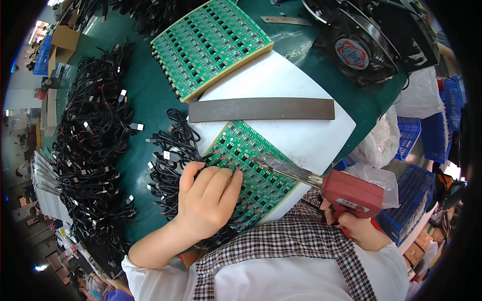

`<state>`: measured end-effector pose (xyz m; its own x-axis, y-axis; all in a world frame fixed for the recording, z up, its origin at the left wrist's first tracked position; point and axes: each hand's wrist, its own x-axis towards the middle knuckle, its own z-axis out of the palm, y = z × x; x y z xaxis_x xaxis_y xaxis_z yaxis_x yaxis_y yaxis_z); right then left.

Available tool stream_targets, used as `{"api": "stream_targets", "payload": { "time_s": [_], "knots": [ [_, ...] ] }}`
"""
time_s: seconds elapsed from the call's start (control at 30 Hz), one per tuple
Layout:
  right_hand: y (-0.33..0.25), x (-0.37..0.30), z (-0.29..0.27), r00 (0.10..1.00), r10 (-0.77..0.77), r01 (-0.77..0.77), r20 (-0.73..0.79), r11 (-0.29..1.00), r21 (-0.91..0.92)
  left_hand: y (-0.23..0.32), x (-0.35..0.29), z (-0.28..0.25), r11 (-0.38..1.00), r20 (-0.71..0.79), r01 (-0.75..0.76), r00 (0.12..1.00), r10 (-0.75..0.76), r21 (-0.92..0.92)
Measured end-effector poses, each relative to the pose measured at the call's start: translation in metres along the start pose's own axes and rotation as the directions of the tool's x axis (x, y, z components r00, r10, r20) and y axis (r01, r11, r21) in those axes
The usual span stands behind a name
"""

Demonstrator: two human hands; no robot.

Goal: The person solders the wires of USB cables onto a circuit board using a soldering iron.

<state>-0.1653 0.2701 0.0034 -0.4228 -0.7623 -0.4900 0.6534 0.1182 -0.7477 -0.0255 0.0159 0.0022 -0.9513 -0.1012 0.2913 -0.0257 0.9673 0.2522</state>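
Observation:
A green circuit board panel [271,188] with rows of small black parts lies on a white sheet in front of me. Over its left part, my left hand [211,198] is closed, fingers curled down, pinching a thin cable [230,164] whose red wire end shows by the fingertips. Several other red wire ends rest along the panel's left and lower side. My right hand [351,223] grips a red soldering gun [354,193] by its handle. The gun's long metal tip [281,165] points left above the panel, close to the left fingertips. Whether it touches the board, I cannot tell.
A dark flat bar [261,109] lies across the white sheet [306,90], beyond the panel. Farther back sits a stack of green circuit panels [211,45]. Black cable bundles [90,135] cover the left side. A black fan [356,50] stands at back right, blue crates [409,200] beside the table.

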Motion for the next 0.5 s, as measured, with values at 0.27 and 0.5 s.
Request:
{"api": "stream_targets", "payload": {
  "time_s": [0.27, 0.5],
  "knots": [
    [0.004, -0.002, 0.000, 1.000, -0.028, 0.028, -0.002, 0.999, -0.039, -0.005, 0.000, 0.001, 0.994, 0.028, -0.110, 0.994, 0.110, 0.021],
    [0.005, 0.000, -0.004, 1.000, -0.028, 0.029, 0.010, 0.981, -0.193, -0.009, 0.002, 0.000, 0.991, 0.037, -0.109, 0.993, 0.112, -0.083]
  ]
}}
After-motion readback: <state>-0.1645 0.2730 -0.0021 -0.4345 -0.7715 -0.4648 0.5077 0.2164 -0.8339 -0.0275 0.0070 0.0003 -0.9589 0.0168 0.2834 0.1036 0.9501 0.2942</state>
